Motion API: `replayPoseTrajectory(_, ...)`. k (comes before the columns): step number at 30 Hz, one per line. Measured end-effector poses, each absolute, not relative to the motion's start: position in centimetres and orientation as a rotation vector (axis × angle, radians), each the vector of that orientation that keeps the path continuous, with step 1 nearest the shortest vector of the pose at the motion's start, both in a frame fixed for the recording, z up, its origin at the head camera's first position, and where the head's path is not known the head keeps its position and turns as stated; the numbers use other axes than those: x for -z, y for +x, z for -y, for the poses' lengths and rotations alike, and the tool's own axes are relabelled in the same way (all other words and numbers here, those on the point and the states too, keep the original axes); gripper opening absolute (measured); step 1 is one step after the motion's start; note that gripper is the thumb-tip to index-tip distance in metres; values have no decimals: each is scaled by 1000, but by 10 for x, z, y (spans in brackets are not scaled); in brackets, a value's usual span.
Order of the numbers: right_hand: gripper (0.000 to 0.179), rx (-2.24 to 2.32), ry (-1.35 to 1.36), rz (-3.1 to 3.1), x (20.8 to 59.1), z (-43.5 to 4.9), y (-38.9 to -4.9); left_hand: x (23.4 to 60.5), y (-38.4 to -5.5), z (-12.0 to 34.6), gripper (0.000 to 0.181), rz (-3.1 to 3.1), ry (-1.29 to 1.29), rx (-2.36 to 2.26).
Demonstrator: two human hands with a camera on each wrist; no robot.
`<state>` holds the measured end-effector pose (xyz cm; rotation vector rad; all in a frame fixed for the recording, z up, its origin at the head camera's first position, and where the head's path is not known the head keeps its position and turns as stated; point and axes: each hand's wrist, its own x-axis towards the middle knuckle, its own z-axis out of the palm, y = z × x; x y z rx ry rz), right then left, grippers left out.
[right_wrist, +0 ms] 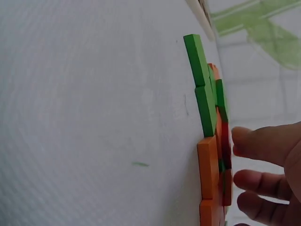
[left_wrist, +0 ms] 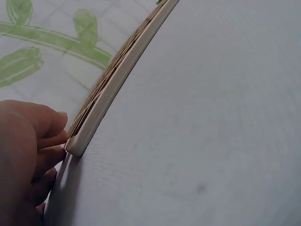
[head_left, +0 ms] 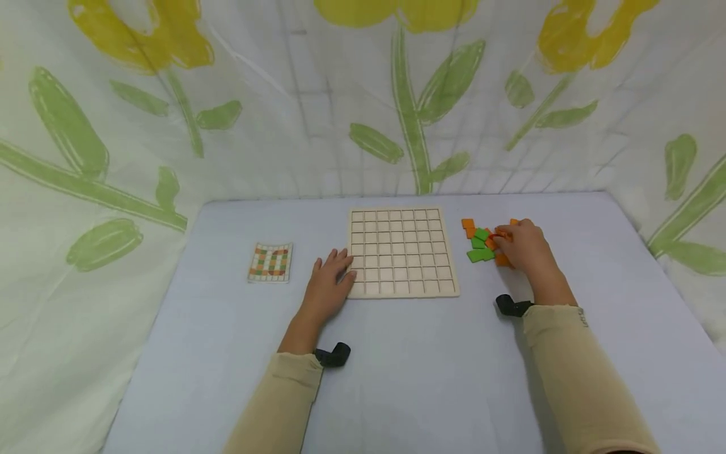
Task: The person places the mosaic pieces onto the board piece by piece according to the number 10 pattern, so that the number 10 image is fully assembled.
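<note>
A square wooden grid board (head_left: pixel 401 254) lies flat on the table. My left hand (head_left: pixel 328 285) rests at its left edge, fingers fairly straight. In the left wrist view the fingertips (left_wrist: pixel 59 123) touch the corner of the board. To the right of the board, my right hand (head_left: pixel 524 249) is over a loose pile of small flat tiles, among them green tiles (head_left: pixel 480 255) and orange tiles (head_left: pixel 467 224). A red tile (right_wrist: pixel 225 146) lies close to the thumb in the right wrist view. Thumb and fingers are apart there, with no tile seen held between them.
A small pattern card (head_left: pixel 270 263) with green, orange and red squares lies left of the board. The table (head_left: pixel 408 366) has a pale cover. Behind it hangs a white cloth (head_left: pixel 272 145) printed with yellow flowers and green leaves.
</note>
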<state>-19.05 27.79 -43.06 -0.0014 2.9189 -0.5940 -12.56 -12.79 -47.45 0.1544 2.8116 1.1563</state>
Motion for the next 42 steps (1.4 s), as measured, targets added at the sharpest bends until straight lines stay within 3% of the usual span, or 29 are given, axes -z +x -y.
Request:
replayPoseTrajectory(15, 36, 845, 65, -2712, 427, -283, -197, 476, -123, 128, 43, -2844, 169, -1133)
replayPoseTrajectory(30, 35, 1119, -16, -2649, 435, -190, -247, 478, -122, 125, 43, -2851, 124, -1136)
replayPoseTrajectory(42, 31, 1209, 99, -2638, 446, -168, -250, 477, -124, 127, 43, -2892, 181, -1142)
